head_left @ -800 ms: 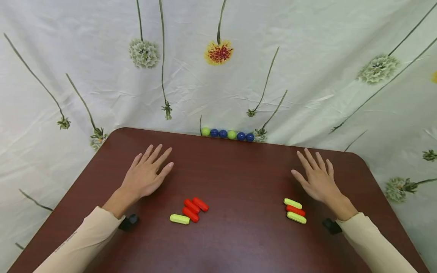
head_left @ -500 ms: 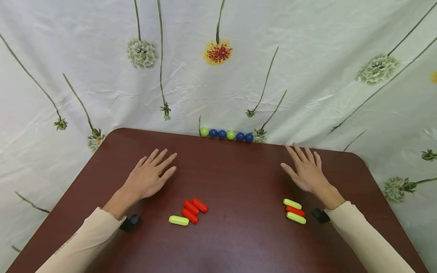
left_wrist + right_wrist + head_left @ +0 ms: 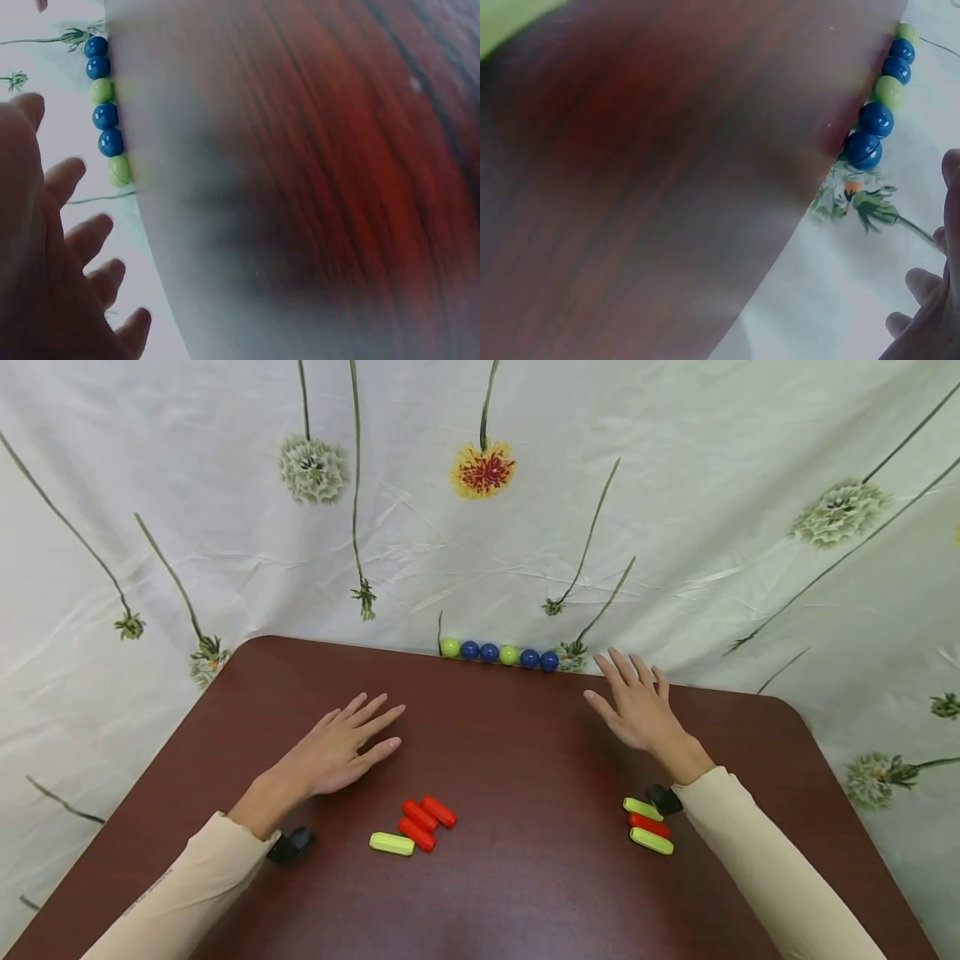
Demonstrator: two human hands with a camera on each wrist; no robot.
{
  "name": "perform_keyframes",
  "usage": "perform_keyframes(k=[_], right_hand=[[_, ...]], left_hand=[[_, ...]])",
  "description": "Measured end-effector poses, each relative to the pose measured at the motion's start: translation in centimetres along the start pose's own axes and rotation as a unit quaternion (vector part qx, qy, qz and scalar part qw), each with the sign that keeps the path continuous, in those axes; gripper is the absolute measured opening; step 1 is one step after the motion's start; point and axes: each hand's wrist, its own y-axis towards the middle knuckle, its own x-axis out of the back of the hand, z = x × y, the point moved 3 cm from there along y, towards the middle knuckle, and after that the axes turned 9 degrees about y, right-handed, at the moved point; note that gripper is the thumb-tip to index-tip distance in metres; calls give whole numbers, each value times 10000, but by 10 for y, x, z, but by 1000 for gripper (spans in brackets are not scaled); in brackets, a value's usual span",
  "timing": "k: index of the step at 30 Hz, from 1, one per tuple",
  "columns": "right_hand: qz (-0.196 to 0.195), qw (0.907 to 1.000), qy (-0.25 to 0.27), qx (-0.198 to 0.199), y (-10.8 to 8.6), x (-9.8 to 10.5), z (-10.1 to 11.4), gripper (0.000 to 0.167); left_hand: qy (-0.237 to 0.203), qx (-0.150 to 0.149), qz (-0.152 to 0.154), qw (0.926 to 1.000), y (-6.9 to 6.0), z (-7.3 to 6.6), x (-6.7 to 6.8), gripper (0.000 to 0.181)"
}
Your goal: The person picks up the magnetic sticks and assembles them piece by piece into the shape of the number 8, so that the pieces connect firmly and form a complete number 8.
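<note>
My left hand (image 3: 336,750) hovers palm down over the left half of the table, fingers spread and holding nothing. Below and right of it lie several red sticks (image 3: 417,833) side by side, with a yellow-green stick (image 3: 392,843) next to them. On the right, my right hand (image 3: 637,708) is spread too, its fingertips near the far edge, nothing held. Under its wrist a red stick (image 3: 649,825) lies between two yellow-green sticks (image 3: 652,841). A row of blue and yellow-green balls (image 3: 489,652) lines the far edge between the hands; both wrist views show it.
The dark red-brown table (image 3: 525,893) has rounded far corners. Behind it hangs a white cloth (image 3: 420,543) printed with flowers. A small black device (image 3: 291,845) sits at the left wrist, another black device (image 3: 664,799) at the right.
My right hand has moved left and a little farther forward, toward the row of balls. My left hand has shifted slightly right. The sticks and balls stay in place.
</note>
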Motion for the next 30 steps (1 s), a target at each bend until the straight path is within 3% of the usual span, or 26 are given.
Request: perform_keyframes(k=[4,7,12,17,20,30], right_hand=[[15,10000,-18,63,15,-4,8,68],[-21,9999,47,151,25,-7,14,65],[-93,9990,419,114,39,-16,19,64],[-95,9958,914,-35,47,-26,19,61],[-112,9937,1117,68,54,-32,18,58],[-165,9858,1624,389,83,-43,20,52]], left_hand=[[-682,-319,235,9969,3,-5,-2,64],[-1321,-570,426,9887,4,-11,-2,66],[-2049,-945,757,9713,4,-22,-3,63],[-2706,-1431,1165,9449,5,-31,-5,55],[-2920,-1619,1252,9343,6,-34,-7,53],[-3257,-1874,1148,9196,14,-37,-14,28]])
